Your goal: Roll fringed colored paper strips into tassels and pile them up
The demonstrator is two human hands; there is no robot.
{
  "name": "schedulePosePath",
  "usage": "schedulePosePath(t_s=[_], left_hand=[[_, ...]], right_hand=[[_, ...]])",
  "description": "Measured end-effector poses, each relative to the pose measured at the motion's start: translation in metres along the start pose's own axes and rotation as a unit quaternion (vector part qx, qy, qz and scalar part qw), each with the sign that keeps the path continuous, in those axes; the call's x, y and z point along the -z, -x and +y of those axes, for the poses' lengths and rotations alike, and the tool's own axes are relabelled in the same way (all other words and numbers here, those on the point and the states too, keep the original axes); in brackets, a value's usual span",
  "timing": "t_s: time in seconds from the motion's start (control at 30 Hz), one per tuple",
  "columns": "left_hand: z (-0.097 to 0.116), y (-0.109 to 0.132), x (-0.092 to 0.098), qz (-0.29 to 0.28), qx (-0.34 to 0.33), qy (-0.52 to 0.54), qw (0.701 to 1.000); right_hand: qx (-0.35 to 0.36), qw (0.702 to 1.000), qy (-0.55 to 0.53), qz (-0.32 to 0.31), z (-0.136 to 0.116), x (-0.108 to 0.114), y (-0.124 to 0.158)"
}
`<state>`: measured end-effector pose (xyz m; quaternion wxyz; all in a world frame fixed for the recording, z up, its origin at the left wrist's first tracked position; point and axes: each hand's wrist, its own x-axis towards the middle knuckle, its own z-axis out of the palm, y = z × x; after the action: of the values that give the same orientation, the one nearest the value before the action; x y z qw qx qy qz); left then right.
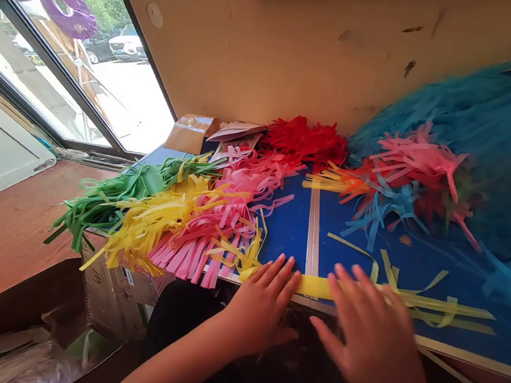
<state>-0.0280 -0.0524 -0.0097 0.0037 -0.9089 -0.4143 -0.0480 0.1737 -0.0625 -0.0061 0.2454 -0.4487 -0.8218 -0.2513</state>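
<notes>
Fingers spread and gripping nothing, the left hand [263,307] and right hand [371,334] flatten a yellow paper strip [318,287] that hasty dragging could tear.

A blue table [285,234] runs across the view, with a metal strip [312,237] along its seam. Paper fringes lie heaped on it. At the left end, a green fringe [128,183] lies beside a yellow fringe [152,215], and a pink fringe [194,252] overlaps it, hanging past the table's front edge. A red heap [305,140] sits at the back, near a brown envelope [191,133] and white papers [235,131]. To the right lie a pink heap [416,163], pale blue strips [384,206] and a short yellow bunch [333,180]. Long yellow strips [318,287] stretch along the front edge, crossing the metal strip. A blurred blue mass [477,134] fills the far right.
</notes>
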Motion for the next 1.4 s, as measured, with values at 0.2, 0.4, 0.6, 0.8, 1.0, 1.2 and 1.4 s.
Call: schedulePosePath(t_s=[0.2,0.4,0.6,0.8,1.0,1.2,1.4], left_hand=[[-0.008,0.004,-0.003,0.104,-0.045,-0.005,0.994],[-0.002,0.005,-0.009,0.219,-0.038,-0.070,0.972],[0.000,0.005,-0.008,0.241,-0.051,-0.076,0.966],[-0.012,0.003,0.000,0.187,-0.095,-0.025,0.977],[-0.015,0.002,0.000,0.183,-0.056,0.011,0.981],[-0.020,0.001,0.002,0.191,-0.039,-0.002,0.981],[-0.026,0.003,0.013,0.123,0.046,-0.007,0.991]], right_hand=[[0.085,0.992,-0.094,0.009,-0.024,-0.026,0.002],[0.071,0.994,-0.081,0.011,-0.015,-0.024,0.010],[0.064,0.993,-0.098,-0.030,-0.010,-0.024,0.020],[0.037,0.986,-0.144,-0.080,-0.010,-0.023,0.024],[-0.052,0.978,-0.188,-0.069,-0.008,-0.018,0.007],[-0.084,0.975,-0.168,-0.117,0.010,-0.014,0.001],[-0.134,0.967,-0.126,-0.178,0.021,-0.014,-0.001]])
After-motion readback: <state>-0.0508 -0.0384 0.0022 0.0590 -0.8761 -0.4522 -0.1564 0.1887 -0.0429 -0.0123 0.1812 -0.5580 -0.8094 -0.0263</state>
